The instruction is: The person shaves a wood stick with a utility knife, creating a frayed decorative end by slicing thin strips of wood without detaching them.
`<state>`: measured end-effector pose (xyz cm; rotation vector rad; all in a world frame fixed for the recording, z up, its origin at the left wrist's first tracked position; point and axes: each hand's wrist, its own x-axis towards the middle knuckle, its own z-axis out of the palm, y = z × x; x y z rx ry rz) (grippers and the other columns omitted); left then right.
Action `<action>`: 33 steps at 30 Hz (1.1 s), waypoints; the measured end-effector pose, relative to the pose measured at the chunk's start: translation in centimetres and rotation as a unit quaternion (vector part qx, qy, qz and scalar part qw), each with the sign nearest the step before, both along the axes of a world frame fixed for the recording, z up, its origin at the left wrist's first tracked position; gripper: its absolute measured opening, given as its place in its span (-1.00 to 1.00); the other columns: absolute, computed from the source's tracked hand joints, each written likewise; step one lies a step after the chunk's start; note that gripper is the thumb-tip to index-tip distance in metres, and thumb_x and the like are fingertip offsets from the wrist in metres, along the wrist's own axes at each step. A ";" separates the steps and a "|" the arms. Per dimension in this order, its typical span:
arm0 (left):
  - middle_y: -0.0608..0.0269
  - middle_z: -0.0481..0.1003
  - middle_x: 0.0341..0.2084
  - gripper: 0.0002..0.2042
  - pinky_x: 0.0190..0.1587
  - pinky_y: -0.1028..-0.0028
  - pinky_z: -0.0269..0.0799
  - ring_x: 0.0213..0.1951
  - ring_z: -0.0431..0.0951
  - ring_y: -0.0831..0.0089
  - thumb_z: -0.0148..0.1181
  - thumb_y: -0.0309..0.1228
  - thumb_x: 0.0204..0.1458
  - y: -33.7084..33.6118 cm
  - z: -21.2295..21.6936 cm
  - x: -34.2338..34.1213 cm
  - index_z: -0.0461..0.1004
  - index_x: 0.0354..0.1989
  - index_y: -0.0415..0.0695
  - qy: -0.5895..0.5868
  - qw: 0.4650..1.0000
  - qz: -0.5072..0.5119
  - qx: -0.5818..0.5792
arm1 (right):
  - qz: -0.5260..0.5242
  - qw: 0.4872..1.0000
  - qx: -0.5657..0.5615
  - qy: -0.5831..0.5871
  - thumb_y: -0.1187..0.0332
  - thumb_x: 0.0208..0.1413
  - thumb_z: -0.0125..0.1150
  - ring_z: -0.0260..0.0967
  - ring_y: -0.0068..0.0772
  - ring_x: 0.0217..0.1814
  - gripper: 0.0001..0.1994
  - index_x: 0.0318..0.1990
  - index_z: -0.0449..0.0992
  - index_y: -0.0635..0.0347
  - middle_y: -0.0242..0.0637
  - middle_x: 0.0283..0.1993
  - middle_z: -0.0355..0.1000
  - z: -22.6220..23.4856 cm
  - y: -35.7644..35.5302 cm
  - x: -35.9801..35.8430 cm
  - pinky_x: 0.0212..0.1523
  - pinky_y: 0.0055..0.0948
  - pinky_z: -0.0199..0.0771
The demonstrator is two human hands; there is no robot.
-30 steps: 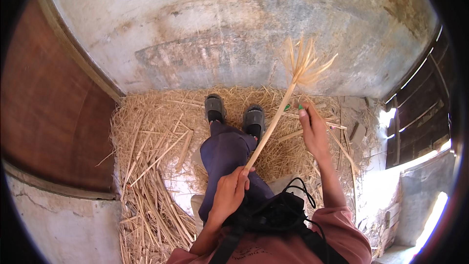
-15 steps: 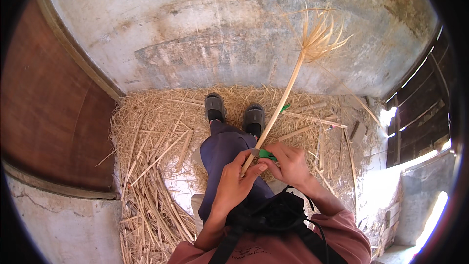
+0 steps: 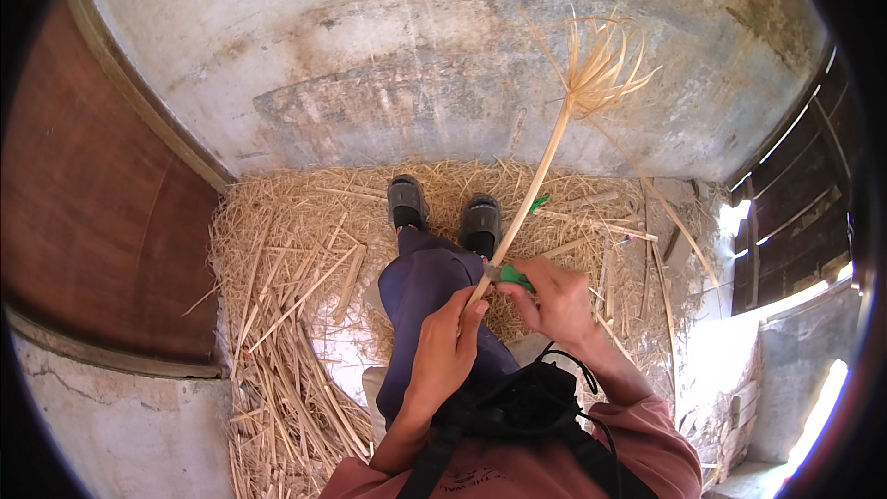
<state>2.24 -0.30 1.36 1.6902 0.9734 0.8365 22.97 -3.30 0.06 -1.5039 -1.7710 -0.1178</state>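
Observation:
A pale bamboo stick (image 3: 540, 181) slants up and away to the right from my lap. Its far end bursts into a fan of thin curled shavings (image 3: 605, 74). Around the near end, the fingers of my left hand (image 3: 443, 351) are wrapped. My right hand (image 3: 557, 300) grips a knife (image 3: 516, 278) by its green handle. The short grey blade lies against the stick, just beyond my left fingertips. What is under my left palm is hidden.
Shavings (image 3: 536, 222) cover the floor around my sandaled feet. Split bamboo strips (image 3: 286, 379) lie heaped at the left. A stained wall (image 3: 407, 65) rises ahead, a brown door panel (image 3: 102, 194) stands left, and dark slats (image 3: 799, 194) are at the right. A small green object (image 3: 540, 202) lies beyond the stick.
My right hand and the knife have moved up the stick, away from my left hand. The stick's fanned end has shifted slightly left, and its curls look more spread.

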 end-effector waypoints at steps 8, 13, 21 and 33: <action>0.19 0.44 -0.53 -0.72 -0.37 0.35 0.32 -0.49 0.39 0.47 0.11 -0.32 0.52 -0.8 0.0 -0.7 0.63 0.17 -0.24 0.021 1.000 0.011 -0.013 | -0.003 1.000 -0.011 0.025 0.20 0.28 0.51 0.65 -0.14 -0.41 -0.74 -0.09 0.67 0.19 -0.24 -0.24 0.67 0.8 0.8 1.8 -0.43 -0.24 0.62; 0.19 0.43 -0.54 -0.73 -0.38 0.35 0.31 -0.50 0.39 0.47 0.11 -0.35 0.52 -1.1 -0.4 -0.8 0.63 0.16 -0.24 0.028 0.999 0.019 -0.002 | 0.007 1.000 -0.004 0.023 0.21 0.28 0.51 0.65 -0.13 -0.41 -0.74 -0.09 0.66 0.20 -0.24 -0.26 0.66 1.1 1.0 2.2 -0.43 -0.25 0.61; 0.20 0.40 -0.58 -0.75 -0.42 0.37 0.27 -0.54 0.34 0.49 0.12 -0.38 0.51 -1.7 -0.5 -1.3 0.64 0.15 -0.23 0.037 0.999 0.025 0.007 | -0.023 1.000 -0.006 0.003 0.20 0.29 0.50 0.67 -0.10 -0.39 -0.72 -0.04 0.68 0.20 -0.23 -0.23 0.69 1.9 1.6 3.4 -0.42 -0.23 0.62; 0.22 0.42 -0.59 -0.75 -0.45 0.40 0.24 -0.56 0.33 0.54 0.13 -0.38 0.50 -2.1 -1.1 -2.3 0.64 0.14 -0.22 0.025 0.999 0.034 0.021 | -0.017 1.000 0.017 0.003 0.20 0.31 0.48 0.68 -0.09 -0.37 -0.73 -0.02 0.70 0.19 -0.20 -0.22 0.70 1.4 2.7 4.1 -0.38 -0.22 0.63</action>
